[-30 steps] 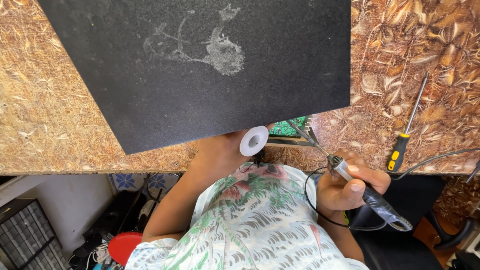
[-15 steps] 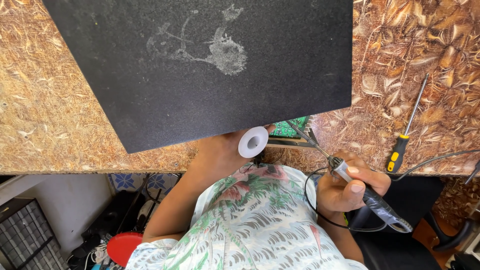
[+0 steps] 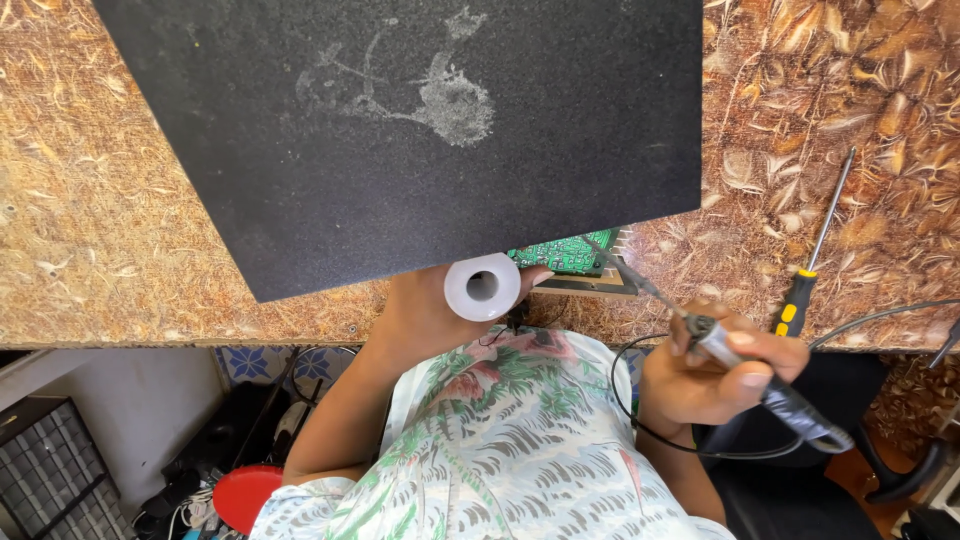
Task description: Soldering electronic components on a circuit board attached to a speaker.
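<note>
Head view: my right hand [image 3: 715,375] grips a soldering iron [image 3: 740,365], tip at the green circuit board [image 3: 562,252]; my left hand [image 3: 430,310], apparently clasping a white spool [image 3: 482,287], steadies it. Joints finished? Too hidden to tell.

A: So what are we wearing here? We see a short-sleeved shirt [image 3: 500,440], white with a loose tropical print, green leaves and pinkish-red flowers.

B: Yep, sleeve ends above the elbow, and both our forearms are bare, no watch or rings.
</note>
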